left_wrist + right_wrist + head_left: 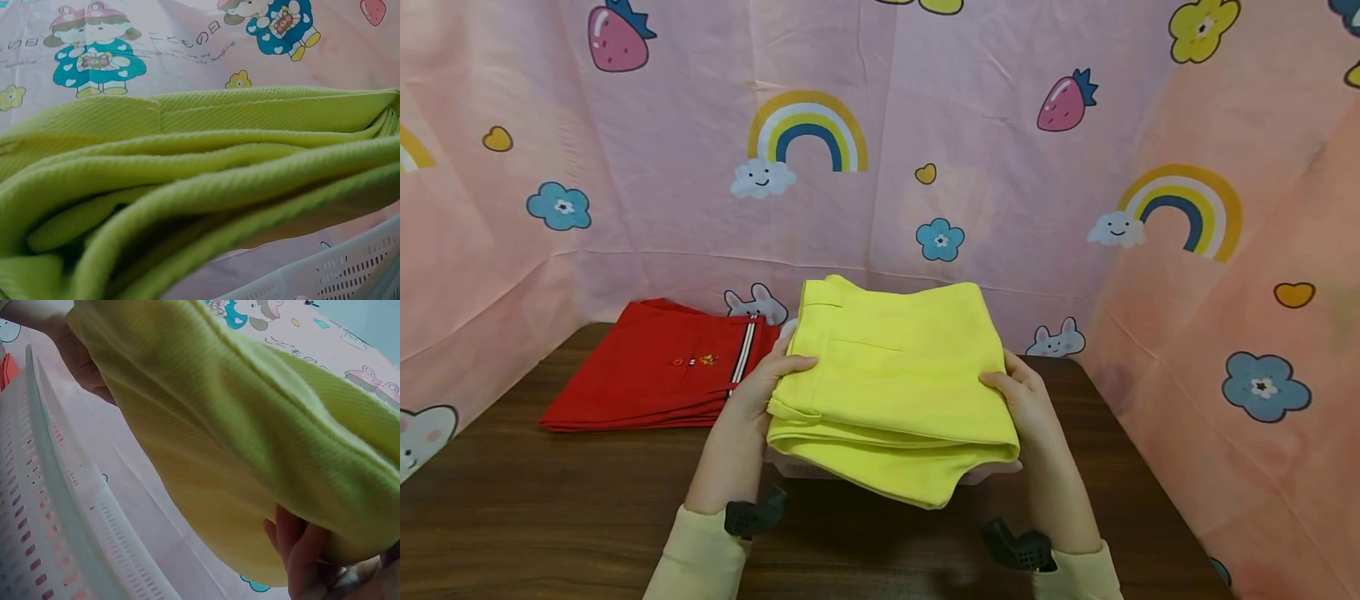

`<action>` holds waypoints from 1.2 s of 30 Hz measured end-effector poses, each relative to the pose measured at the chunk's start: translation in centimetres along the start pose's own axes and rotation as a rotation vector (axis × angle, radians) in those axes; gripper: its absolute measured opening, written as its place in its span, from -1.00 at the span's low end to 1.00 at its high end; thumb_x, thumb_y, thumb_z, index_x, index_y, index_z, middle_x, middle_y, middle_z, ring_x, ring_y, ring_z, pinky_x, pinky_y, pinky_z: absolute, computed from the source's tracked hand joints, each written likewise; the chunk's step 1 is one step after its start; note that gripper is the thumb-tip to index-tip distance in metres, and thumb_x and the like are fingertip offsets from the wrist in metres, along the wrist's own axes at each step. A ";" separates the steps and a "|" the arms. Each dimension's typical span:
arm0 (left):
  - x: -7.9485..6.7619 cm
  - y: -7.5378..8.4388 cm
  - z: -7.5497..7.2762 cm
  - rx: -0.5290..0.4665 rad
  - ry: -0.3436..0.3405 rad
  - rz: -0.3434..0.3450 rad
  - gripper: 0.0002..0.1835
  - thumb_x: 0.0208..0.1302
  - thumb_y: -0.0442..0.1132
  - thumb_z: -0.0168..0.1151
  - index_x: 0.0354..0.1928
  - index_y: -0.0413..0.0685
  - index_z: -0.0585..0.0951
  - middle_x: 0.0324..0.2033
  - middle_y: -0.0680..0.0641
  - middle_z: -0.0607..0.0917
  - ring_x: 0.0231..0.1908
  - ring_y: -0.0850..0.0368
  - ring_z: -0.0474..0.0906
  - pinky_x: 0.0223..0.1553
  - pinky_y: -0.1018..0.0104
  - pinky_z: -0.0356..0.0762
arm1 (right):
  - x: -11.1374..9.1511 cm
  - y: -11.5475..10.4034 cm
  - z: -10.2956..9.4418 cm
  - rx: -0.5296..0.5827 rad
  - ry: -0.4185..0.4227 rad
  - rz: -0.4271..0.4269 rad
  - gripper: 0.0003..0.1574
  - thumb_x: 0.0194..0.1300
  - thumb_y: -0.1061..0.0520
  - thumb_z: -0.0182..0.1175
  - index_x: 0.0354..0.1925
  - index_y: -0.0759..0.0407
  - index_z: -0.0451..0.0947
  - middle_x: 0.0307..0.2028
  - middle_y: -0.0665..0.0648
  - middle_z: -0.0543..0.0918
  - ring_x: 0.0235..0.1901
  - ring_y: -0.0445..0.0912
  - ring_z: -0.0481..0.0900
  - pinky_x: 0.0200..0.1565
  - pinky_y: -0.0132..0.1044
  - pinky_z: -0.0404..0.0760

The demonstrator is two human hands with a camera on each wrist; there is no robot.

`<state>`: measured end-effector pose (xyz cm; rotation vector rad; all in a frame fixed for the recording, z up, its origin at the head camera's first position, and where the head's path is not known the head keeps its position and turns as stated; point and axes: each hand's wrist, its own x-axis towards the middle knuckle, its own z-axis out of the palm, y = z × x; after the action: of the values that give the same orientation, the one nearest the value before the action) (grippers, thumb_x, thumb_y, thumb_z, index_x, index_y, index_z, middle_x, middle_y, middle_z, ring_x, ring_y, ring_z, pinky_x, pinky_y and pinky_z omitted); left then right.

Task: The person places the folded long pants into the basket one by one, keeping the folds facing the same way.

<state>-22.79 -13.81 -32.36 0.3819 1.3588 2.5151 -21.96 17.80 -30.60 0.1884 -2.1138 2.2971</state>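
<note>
Currently, left hand [766,382] and right hand [1028,398] grip folded yellow garment [898,367] at its sides. In head view, garment hides most of white basket [57,487]; only edges show.

The head view looks forward and down from above, far enough back to take in the table [550,508], left hand [766,382] and right hand [1024,398]. The left wrist view faces the folded edge of the yellow cloth [200,172], very near and almost level; the right wrist view, tilted, looks close along it toward the left hand. Those 2 share the cloth and white basket [47,469]
</note>
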 end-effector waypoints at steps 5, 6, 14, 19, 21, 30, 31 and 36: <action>-0.3 0.2 0.0 -0.030 -0.001 -0.019 -0.23 0.32 -0.44 -0.12 0.47 0.13 -0.15 -0.06 -0.09 0.48 -0.17 0.13 0.62 -0.12 0.26 0.59 | -0.2 -0.2 0.3 0.006 0.011 0.015 -0.33 0.36 0.30 0.00 0.40 0.29 0.14 -0.14 0.10 0.56 -0.32 -0.18 0.63 -0.20 -0.34 0.61; -0.4 0.2 0.0 -0.031 0.008 -0.025 -0.23 0.32 -0.44 -0.12 0.47 0.11 -0.15 -0.08 -0.08 0.49 -0.19 0.13 0.62 -0.14 0.27 0.60 | -0.2 -0.2 0.3 0.006 0.012 0.018 -0.33 0.36 0.29 0.00 0.40 0.28 0.14 -0.13 0.10 0.56 -0.31 -0.18 0.62 -0.20 -0.34 0.61; -0.7 0.2 0.4 -0.074 0.018 -0.100 -0.42 0.33 -0.35 -0.07 0.35 0.09 0.07 -0.07 -0.08 0.49 -0.15 0.10 0.60 -0.08 0.22 0.58 | -0.1 0.0 0.1 0.042 -0.015 0.021 -0.35 0.36 0.30 -0.02 0.39 0.30 0.15 -0.20 0.07 0.59 -0.34 -0.18 0.62 -0.22 -0.35 0.61; -0.8 0.3 0.3 -0.094 0.037 -0.174 -0.64 0.33 -0.22 0.05 0.07 -0.17 0.24 -0.19 -0.06 0.61 -0.19 0.10 0.63 -0.09 0.20 0.59 | 0.1 0.2 -0.2 0.033 -0.091 0.045 -0.35 0.38 0.29 -0.06 0.40 0.34 0.11 -0.32 0.03 0.60 -0.42 -0.21 0.62 -0.28 -0.37 0.61; -0.7 0.3 0.4 -0.086 0.047 -0.176 -0.65 0.34 -0.24 0.02 0.09 -0.15 0.22 -0.17 -0.06 0.58 -0.18 0.10 0.63 -0.09 0.19 0.58 | 0.2 0.3 -0.2 0.055 -0.120 0.053 -0.35 0.41 0.24 -0.07 0.41 0.32 0.09 -0.27 0.00 0.59 -0.37 -0.24 0.59 -0.23 -0.40 0.59; -0.7 0.2 2.5 -0.187 0.213 -0.044 -0.69 0.40 -0.26 -0.18 0.13 -0.05 0.15 -0.02 -0.05 0.39 -0.09 0.17 0.54 0.01 0.30 0.50 | 0.5 2.0 0.2 0.845 -0.445 -0.145 -0.31 0.54 -0.18 -0.33 -0.33 0.23 0.55 -0.39 0.05 0.63 -0.34 -0.14 0.61 -0.25 -0.37 0.55; -0.7 0.2 2.8 -0.209 0.223 -0.030 -0.70 0.41 -0.25 -0.18 0.14 -0.05 0.15 -0.01 -0.04 0.38 -0.06 0.17 0.53 0.04 0.31 0.48 | 0.6 2.1 0.5 0.904 -0.463 -0.159 -0.29 0.54 -0.19 -0.35 -0.31 0.24 0.56 -0.33 0.06 0.64 -0.25 -0.12 0.60 -0.17 -0.35 0.54; -0.7 -0.5 3.9 -0.277 0.246 0.070 -0.70 0.45 -0.21 -0.21 0.16 0.00 0.16 -0.01 0.00 0.41 -0.04 0.20 0.51 0.03 0.37 0.46 | 0.5 2.8 2.3 1.078 -0.544 -0.168 -0.22 0.47 -0.36 -0.38 0.14 0.23 0.33 0.05 0.13 0.46 0.09 -0.06 0.41 0.10 -0.25 0.43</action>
<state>-20.75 -10.77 -30.78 0.0669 1.0637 2.8337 -22.53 15.27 -33.12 1.0152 -0.6190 3.2076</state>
